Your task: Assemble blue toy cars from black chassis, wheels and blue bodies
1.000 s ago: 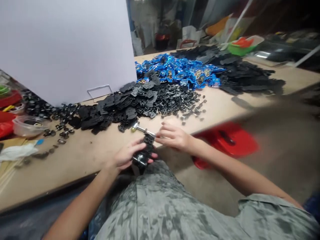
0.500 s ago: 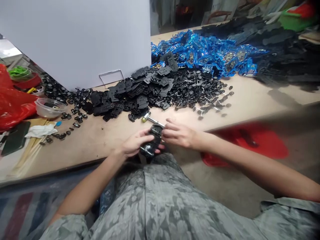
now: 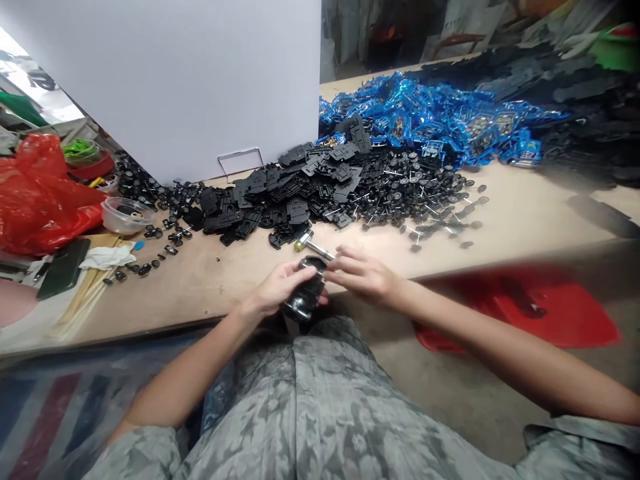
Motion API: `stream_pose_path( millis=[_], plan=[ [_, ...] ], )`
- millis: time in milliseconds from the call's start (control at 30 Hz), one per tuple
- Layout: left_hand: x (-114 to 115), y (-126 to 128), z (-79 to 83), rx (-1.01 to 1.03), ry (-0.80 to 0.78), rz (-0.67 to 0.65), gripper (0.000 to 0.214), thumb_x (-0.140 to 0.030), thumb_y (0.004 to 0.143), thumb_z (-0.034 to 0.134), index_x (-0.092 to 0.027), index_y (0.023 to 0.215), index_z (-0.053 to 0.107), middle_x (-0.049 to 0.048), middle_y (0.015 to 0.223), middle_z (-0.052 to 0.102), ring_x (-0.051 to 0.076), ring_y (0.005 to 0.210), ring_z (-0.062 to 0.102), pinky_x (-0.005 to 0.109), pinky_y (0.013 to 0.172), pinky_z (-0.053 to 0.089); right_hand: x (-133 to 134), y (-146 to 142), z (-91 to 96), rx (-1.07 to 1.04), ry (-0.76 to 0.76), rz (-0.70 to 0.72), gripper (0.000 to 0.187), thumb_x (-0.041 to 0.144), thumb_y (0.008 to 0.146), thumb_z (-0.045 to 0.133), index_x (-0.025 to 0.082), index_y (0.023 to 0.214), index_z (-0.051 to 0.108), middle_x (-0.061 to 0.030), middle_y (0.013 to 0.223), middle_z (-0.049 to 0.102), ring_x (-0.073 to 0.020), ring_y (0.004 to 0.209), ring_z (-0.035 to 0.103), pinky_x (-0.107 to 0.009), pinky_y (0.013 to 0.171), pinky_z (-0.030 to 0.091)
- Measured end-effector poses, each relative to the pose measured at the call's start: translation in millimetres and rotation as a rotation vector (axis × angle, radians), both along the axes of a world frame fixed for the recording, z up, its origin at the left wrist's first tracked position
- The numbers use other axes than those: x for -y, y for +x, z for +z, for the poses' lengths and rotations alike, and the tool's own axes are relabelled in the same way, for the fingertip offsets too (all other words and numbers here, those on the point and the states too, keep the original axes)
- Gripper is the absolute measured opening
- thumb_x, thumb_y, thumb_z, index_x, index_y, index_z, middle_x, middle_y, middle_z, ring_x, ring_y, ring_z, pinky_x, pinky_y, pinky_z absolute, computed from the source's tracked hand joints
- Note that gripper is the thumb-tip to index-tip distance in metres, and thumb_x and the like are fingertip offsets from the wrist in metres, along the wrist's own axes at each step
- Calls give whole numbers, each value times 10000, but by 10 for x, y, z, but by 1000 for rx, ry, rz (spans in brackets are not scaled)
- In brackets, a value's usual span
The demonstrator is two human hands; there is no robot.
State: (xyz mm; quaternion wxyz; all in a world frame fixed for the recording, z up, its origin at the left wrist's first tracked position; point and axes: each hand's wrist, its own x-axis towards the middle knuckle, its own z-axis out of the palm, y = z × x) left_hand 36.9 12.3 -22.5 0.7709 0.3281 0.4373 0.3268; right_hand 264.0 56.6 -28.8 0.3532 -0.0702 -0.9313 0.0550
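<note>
My left hand (image 3: 277, 288) is wrapped round a small black toy car chassis (image 3: 306, 295), held just over the table's near edge. My right hand (image 3: 364, 275) pinches at the top end of the same piece, fingers together. A small metal hammer with a yellow head (image 3: 313, 245) lies on the table right behind my fingers. Beyond it spreads a heap of black plastic chassis plates (image 3: 295, 190) and a scatter of black wheels on metal axles (image 3: 425, 193).
A white board (image 3: 175, 80) stands at the back left. Blue foil-like car bodies (image 3: 430, 120) pile at the back right with more black parts (image 3: 585, 100). A clear bowl (image 3: 126, 215), red plastic bag (image 3: 40, 200) and dark phone (image 3: 63, 268) sit left. A red stool (image 3: 540, 313) stands below the table.
The camera view has swung left and down, so the table contents sit further right. Both hands stay together on the black piece, shifting only slightly.
</note>
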Motion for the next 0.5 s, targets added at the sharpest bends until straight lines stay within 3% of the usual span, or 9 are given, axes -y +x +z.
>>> stream_pose_path(
  millis=[133,233,300,367,400,500],
  plan=[
    [11,31,35,-30,-64,101,231,-317,933,701,-105,1020,670,174,816,791,277,655,786,305,558,641,68,-35,-102,-131,-33,-47,293,151,1040,465,118,1284,624,-176,1058,692,-242,990,605,-449,844,565],
    [-25,6,90,-109,-131,265,214,-287,956,671,-87,1029,677,210,882,797,290,730,799,328,623,664,-19,148,-52,-145,-46,-148,347,141,1021,512,133,1356,601,-170,1100,714,-239,1027,634,-450,880,564],
    [-76,-55,100,-158,-143,351,253,-260,940,696,-58,1093,689,241,995,793,304,825,805,346,708,678,-238,457,28,-205,-133,-401,341,199,991,608,202,1329,650,-122,1096,741,-229,1028,662,-439,900,573],
    [-129,-143,71,-172,-143,425,279,-216,925,707,-41,1142,696,252,1147,766,327,975,790,370,822,676,-567,909,138,-308,-234,-754,296,305,965,670,256,1254,712,-86,1101,759,-231,1042,686,-436,931,581],
    [-152,-193,39,-169,-149,446,302,-213,919,713,-44,1169,698,242,1204,751,341,1044,772,387,866,670,-757,1166,195,-345,-261,-901,286,350,975,653,251,1233,725,-88,1109,760,-240,1051,692,-441,941,584],
    [-204,-356,-120,-120,-183,454,463,-243,917,714,-73,1341,642,216,1307,714,369,1215,691,436,983,625,-1371,1903,313,-369,-311,-1170,330,364,1052,501,173,1226,706,-131,1162,732,-241,1046,702,-432,913,600]
  ],
)
